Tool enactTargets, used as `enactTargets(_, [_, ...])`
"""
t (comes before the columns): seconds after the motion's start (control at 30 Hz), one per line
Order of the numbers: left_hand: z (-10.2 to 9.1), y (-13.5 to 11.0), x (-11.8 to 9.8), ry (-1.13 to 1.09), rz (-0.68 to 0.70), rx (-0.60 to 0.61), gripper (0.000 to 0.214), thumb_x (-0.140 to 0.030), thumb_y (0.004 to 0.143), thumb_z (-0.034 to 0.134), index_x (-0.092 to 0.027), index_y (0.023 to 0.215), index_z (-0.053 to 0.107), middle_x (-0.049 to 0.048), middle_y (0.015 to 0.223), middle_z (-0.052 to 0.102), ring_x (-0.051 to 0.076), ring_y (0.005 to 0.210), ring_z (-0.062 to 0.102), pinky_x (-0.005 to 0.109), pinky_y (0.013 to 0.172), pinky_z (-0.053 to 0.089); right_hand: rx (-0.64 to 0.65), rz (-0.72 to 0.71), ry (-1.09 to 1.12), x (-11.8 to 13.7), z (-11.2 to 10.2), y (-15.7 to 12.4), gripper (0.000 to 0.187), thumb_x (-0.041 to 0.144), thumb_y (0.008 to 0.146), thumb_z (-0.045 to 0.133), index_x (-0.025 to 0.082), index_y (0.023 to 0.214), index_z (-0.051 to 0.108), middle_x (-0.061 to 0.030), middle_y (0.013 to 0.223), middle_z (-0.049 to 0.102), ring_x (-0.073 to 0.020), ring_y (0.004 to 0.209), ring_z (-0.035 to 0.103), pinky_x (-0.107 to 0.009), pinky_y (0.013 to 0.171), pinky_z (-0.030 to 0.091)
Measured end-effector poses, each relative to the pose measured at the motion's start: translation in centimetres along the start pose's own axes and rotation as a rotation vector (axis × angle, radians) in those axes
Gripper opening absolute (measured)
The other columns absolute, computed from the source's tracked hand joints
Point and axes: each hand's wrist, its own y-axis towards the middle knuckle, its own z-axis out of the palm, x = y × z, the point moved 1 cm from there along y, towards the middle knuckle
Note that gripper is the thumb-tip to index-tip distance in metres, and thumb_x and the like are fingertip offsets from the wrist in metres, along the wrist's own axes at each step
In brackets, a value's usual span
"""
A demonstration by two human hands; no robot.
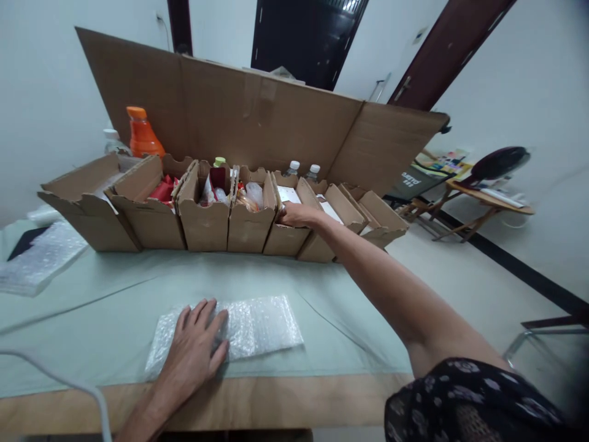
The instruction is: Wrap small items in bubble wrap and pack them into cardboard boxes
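Observation:
My left hand (199,334) lies flat with spread fingers on the left part of a folded bubble wrap sheet (257,325), near the table's front edge. My right arm stretches forward, and my right hand (297,215) reaches over the front lip of a cardboard bin (284,240) right of the middle of the row. Its fingertips dip inside the bin and are hidden, so whether they hold anything does not show. White paper or a card (288,195) stands in that bin just behind the hand.
Neighbouring cardboard bins (205,227) hold red packets and plastic bags. A tall cardboard panel (221,92) stands behind, with an orange bottle (143,135) at its left. More bubble wrap (43,258) lies on the left of the green cloth (115,294). A white cable (69,377) crosses the lower left.

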Motion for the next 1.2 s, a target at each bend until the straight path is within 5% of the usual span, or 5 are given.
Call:
enactTargets(0.27, [-2.6, 0.1, -1.6, -0.201, -0.081, -0.271, 0.041, -0.026, 0.09, 0.054, -0.017, 0.126, 0.07, 0.0234, 0.15, 0.055, 0.045, 0.146, 0.042, 0.07, 0.114, 0.034, -0.587, -0.035, 0.459, 0.0, -8.6, -11.0, 0.034, 0.049, 0.096, 0.06, 0.018, 0.09, 0.073, -0.0034, 0.076, 0.072, -0.0166, 0.07, 0.066, -0.029, 0.068, 0.052])
enactTargets(0.47, [-6.9, 0.1, -4.8, -1.076, -0.35, -0.087, 0.052, -0.052, 0.085, 0.069, -0.026, 0.13, 0.067, 0.0139, 0.144, 0.063, 0.037, 0.134, 0.057, 0.057, 0.112, 0.045, -0.429, -0.205, 0.966, 3.3, -0.9, -18.7, 0.026, 0.049, 0.092, 0.069, 0.023, 0.092, 0.063, 0.0009, 0.08, 0.07, -0.015, 0.069, 0.066, -0.028, 0.065, 0.054])
enactTargets(0.67, [-7.4, 0.4, -5.7, -1.901, -0.621, -0.086, 0.073, -0.056, 0.069, 0.087, -0.025, 0.131, 0.062, 0.0121, 0.125, 0.073, 0.032, 0.119, 0.067, 0.046, 0.096, 0.057, -0.588, -0.497, 0.34, 8.1, 7.8, -22.6, 0.005, 0.018, 0.094, 0.064, 0.023, 0.097, 0.065, -0.0069, 0.103, 0.077, -0.0225, 0.096, 0.07, -0.041, 0.087, 0.049])
enactTargets(0.9, [-6.6, 1.0, -5.4, -1.88, -0.784, -0.241, 0.043, -0.041, 0.07, 0.09, -0.014, 0.098, 0.072, 0.0064, 0.089, 0.077, 0.02, 0.083, 0.072, 0.028, 0.075, 0.055, -0.487, -0.474, 0.537, 9.3, 8.8, -24.9, 0.014, 0.019, 0.092, 0.065, 0.025, 0.105, 0.064, -0.0066, 0.107, 0.077, -0.0233, 0.098, 0.072, -0.041, 0.086, 0.051])
enactTargets(1.2, [-7.4, -0.3, -7.3, -1.987, -0.662, -0.18, 0.073, -0.053, 0.084, 0.072, -0.029, 0.148, 0.047, 0.0079, 0.142, 0.059, 0.027, 0.13, 0.058, 0.037, 0.098, 0.054, -0.38, -0.25, 0.568, 10.7, 11.9, -23.7, 0.051, 0.036, 0.093, 0.065, 0.02, 0.14, 0.058, -0.0155, 0.129, 0.072, -0.0322, 0.11, 0.07, -0.049, 0.095, 0.053])
